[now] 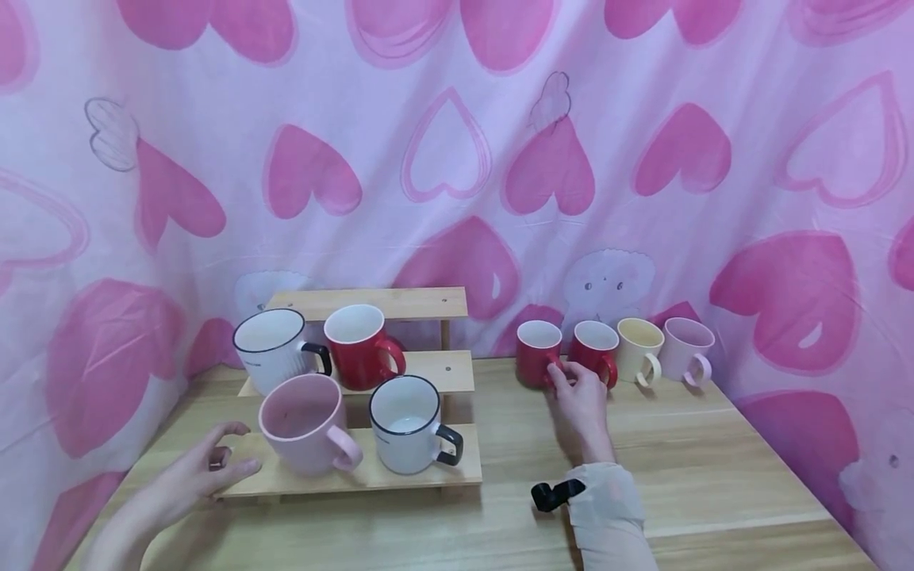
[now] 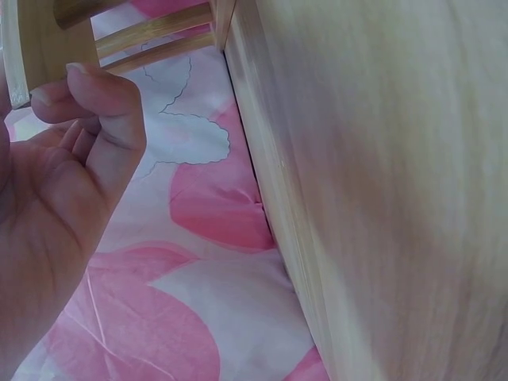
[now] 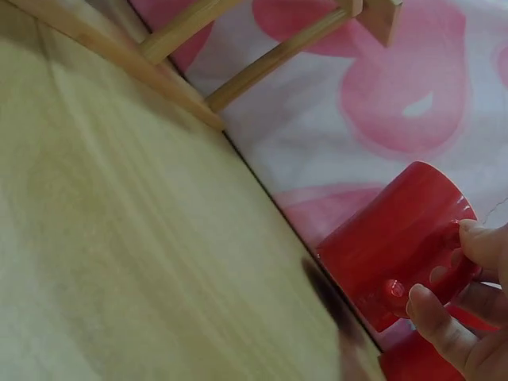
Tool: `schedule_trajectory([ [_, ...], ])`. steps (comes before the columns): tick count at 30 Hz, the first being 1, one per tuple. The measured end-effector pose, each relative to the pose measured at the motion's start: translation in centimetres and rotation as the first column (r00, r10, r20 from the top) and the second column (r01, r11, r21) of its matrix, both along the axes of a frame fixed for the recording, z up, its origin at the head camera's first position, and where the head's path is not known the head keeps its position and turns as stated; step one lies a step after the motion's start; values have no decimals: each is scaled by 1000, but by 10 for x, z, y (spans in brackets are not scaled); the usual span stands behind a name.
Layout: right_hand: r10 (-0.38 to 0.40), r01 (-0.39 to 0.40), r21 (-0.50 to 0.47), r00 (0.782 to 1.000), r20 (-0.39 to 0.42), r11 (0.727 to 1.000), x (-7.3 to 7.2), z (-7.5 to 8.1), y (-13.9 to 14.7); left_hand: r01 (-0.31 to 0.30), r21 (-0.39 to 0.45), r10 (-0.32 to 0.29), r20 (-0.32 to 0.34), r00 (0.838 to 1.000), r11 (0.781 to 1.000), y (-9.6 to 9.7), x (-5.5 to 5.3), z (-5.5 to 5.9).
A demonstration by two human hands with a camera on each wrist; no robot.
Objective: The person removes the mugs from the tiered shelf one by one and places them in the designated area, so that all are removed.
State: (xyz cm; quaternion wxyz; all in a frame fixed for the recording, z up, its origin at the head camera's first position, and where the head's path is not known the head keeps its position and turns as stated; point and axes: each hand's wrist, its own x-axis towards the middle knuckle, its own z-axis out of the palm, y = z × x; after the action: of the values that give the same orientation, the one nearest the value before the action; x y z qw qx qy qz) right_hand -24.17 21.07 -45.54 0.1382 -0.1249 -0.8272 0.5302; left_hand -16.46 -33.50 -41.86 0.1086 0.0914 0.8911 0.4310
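Observation:
A tiered wooden display stand [image 1: 457,468] is on the left of the table. My left hand [image 1: 196,468] grips the left end of its lowest shelf, fingers curled at the board's edge [image 2: 55,48] in the left wrist view. On that shelf are a pink mug [image 1: 303,428] and a white mug with black rim and handle [image 1: 403,436]. Behind them stand a ribbed white mug [image 1: 274,357] and a red mug [image 1: 357,353]. To the right, my right hand [image 1: 581,396] pinches the handle of another red mug [image 3: 397,246], its base at the table's back edge.
Right of the held mug, another red mug [image 1: 594,345], a cream mug [image 1: 638,349] and a lilac mug [image 1: 685,349] line the back of the table [image 1: 714,476]. A heart-patterned curtain [image 1: 428,159] hangs behind. A black clip-like piece [image 1: 555,496] juts from the right sleeve.

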Motion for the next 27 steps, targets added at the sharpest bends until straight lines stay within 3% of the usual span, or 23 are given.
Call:
schedule_trajectory([
  [9,-20,24,-105,999,37,994,-2,-13,2,-7,1,7,2,1000,1000,-2,3,-3],
  [16,0,8,-233,999,34,972,-5,-22,8,-13,32,13,21,1000,999,-2,1,-4],
  [20,15,1,-280,998,54,960,-5,-18,10,3,42,-3,-15,1000,999,-1,-2,-6],
  [25,70,-20,-390,991,116,921,-1,-9,11,6,23,-5,-35,999,1000,-1,-1,-7],
  [27,94,-37,-373,986,136,927,1,-5,12,7,22,-6,-38,999,1000,-1,-1,-6],
])
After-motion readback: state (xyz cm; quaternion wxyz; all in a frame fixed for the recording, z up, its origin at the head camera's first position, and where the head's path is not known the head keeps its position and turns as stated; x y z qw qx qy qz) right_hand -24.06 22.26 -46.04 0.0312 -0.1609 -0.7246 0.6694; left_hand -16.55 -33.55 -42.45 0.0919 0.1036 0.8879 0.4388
